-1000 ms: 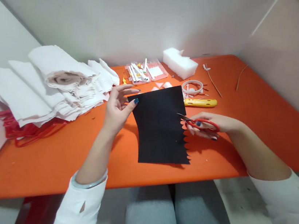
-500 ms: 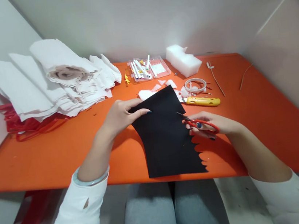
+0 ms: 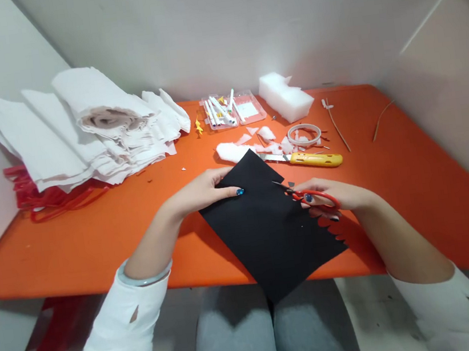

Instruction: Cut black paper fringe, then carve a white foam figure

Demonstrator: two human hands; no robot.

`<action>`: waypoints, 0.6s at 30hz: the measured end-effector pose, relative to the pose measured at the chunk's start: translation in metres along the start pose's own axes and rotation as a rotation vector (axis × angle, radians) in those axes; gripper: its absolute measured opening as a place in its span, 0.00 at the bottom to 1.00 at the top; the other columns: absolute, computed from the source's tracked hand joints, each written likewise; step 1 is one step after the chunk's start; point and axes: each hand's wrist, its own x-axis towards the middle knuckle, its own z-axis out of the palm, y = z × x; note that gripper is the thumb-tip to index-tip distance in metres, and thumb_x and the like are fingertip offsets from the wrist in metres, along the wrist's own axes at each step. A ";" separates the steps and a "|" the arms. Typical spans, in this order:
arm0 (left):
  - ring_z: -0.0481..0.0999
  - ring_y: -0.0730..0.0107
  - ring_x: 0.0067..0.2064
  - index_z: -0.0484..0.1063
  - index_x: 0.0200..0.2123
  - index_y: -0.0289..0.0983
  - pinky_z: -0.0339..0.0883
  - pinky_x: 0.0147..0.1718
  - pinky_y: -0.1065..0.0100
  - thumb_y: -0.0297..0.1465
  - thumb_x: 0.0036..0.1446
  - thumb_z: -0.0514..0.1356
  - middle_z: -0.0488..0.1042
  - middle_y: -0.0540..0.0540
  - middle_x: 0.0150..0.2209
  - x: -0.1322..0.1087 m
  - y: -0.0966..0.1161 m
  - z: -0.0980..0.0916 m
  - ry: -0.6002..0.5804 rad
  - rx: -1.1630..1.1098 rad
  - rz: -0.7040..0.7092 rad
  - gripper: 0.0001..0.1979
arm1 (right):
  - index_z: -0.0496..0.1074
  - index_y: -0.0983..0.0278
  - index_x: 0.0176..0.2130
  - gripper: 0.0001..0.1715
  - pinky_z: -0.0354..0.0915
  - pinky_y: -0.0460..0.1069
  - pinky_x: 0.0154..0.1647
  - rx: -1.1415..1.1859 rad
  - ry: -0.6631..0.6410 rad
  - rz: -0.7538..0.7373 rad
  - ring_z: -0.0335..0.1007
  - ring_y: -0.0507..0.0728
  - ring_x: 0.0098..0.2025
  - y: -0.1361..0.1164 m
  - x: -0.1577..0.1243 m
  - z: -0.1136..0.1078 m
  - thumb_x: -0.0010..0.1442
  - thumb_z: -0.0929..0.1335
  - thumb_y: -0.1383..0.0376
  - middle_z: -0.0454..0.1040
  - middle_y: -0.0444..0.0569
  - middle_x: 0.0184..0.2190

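Observation:
A sheet of black paper [image 3: 267,228] is held above the front of the table, one corner hanging past its edge. My left hand [image 3: 210,191] pinches the sheet near its upper left side, thumb on top and fingers hidden beneath. In my right hand [image 3: 327,195] are red-handled scissors [image 3: 319,196], their blades at the sheet's right edge. Below the blades that edge is cut into a row of small scallops. A small black scrap [image 3: 291,184] shows just beyond the blades.
On the orange table [image 3: 109,244] lie a yellow utility knife [image 3: 316,159], a tape roll [image 3: 304,134] and white foam scraps [image 3: 233,151]. Farther back are a foam block [image 3: 287,98] and a clear case of markers [image 3: 221,112]. White folded sheets [image 3: 94,130] pile at left.
The black paper has turned, its lower end swinging right and its bottom left corner now past the table edge. My left hand has moved slightly down. A black scrap now shows beside the blades.

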 end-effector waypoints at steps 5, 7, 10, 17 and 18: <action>0.79 0.58 0.42 0.75 0.46 0.38 0.74 0.36 0.67 0.42 0.49 0.66 0.78 0.43 0.46 0.002 -0.006 -0.004 -0.056 -0.114 -0.051 0.23 | 0.67 0.65 0.39 0.28 0.52 0.42 0.11 0.112 0.025 0.067 0.55 0.46 0.14 0.004 0.003 0.004 0.51 0.69 0.45 0.61 0.39 0.19; 0.79 0.58 0.43 0.74 0.49 0.38 0.74 0.37 0.67 0.42 0.48 0.67 0.78 0.42 0.46 0.003 -0.007 -0.003 -0.078 -0.202 -0.060 0.25 | 0.67 0.64 0.37 0.29 0.50 0.42 0.11 0.178 0.050 0.104 0.54 0.46 0.15 0.001 0.002 0.008 0.48 0.71 0.43 0.61 0.40 0.20; 0.79 0.58 0.43 0.74 0.50 0.38 0.74 0.38 0.66 0.42 0.46 0.68 0.78 0.41 0.46 0.004 -0.008 0.002 -0.120 -0.297 -0.067 0.27 | 0.67 0.63 0.31 0.25 0.47 0.42 0.11 0.269 0.101 0.160 0.49 0.46 0.15 -0.004 -0.002 0.016 0.47 0.72 0.45 0.61 0.41 0.19; 0.79 0.59 0.44 0.74 0.50 0.40 0.73 0.42 0.67 0.40 0.50 0.66 0.78 0.43 0.48 0.000 0.002 0.008 -0.132 -0.347 -0.025 0.24 | 0.68 0.62 0.31 0.18 0.55 0.45 0.17 0.290 0.284 0.144 0.58 0.51 0.22 -0.005 -0.007 0.018 0.44 0.73 0.55 0.67 0.47 0.28; 0.79 0.60 0.44 0.74 0.50 0.41 0.74 0.41 0.67 0.40 0.51 0.66 0.78 0.43 0.48 -0.002 0.004 0.008 -0.125 -0.352 -0.026 0.23 | 0.68 0.61 0.32 0.17 0.59 0.46 0.20 0.230 0.285 0.133 0.61 0.53 0.24 -0.003 -0.008 0.014 0.44 0.72 0.55 0.67 0.48 0.29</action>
